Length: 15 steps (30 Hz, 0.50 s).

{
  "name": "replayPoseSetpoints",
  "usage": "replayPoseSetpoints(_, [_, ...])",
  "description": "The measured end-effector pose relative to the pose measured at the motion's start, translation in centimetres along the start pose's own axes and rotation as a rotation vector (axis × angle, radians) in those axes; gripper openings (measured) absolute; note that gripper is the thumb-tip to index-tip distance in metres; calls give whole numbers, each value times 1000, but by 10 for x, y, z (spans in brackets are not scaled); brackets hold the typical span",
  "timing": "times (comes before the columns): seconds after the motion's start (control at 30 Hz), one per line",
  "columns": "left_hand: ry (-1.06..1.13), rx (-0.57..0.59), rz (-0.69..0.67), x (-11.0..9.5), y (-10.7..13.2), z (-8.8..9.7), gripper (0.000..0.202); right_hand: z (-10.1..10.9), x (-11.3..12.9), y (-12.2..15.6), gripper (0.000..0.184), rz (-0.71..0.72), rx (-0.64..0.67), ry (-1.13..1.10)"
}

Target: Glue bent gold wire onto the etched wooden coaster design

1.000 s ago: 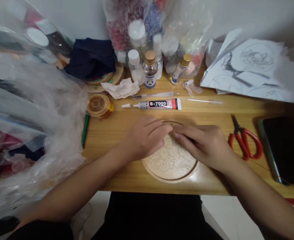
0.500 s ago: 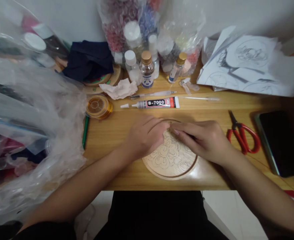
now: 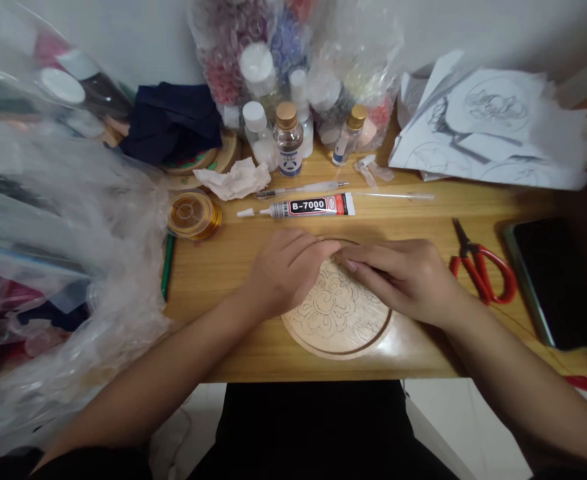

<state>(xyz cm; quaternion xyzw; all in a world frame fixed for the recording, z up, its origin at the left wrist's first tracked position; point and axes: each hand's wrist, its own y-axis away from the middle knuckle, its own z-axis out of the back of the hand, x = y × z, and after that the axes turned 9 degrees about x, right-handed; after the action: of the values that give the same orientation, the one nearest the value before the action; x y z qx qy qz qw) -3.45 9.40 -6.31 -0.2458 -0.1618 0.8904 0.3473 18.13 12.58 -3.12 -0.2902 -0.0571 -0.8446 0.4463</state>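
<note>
A round wooden disc (image 3: 338,320) with a flower pattern drawn on it lies near the front edge of the wooden table (image 3: 423,220). My left hand (image 3: 286,270) rests on the disc's upper left part with its fingers curled and pressed together. My right hand (image 3: 403,277) lies across the upper right part, fingers pinched. The fingertips of both hands meet at the disc's far rim. What they pinch there is too small to make out.
A B-7000 glue tube (image 3: 308,206) and a thin pen lie just beyond the hands. A gold wire spool (image 3: 193,215), a green pen (image 3: 167,265) and plastic bags (image 3: 58,220) are at the left. Red scissors (image 3: 480,270), a phone (image 3: 558,280) and drawing sheets (image 3: 493,130) are at the right. Small bottles (image 3: 287,139) stand at the back.
Both hands stay on the disc with fingertips together. The whole scene has slid slightly left and up in view as the head moved.
</note>
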Motion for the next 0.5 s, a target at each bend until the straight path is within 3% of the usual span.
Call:
replayPoseSetpoints(0.17, [4,-2,20,1,0,0,20,-1,1,-1,18,-8,6,-24])
replayPoseSetpoints(0.37, [24,-12,38,1,1,2,23,16,13,-1,29,-75,-159,-223])
replayPoseSetpoints(0.43, [29,-16,64,0,1,3,23,30,26,12,30,-46,-131,-359])
replayPoseSetpoints(0.5, [33,-30,93,0,2,4,21,42,44,34,26,-135,16,-275])
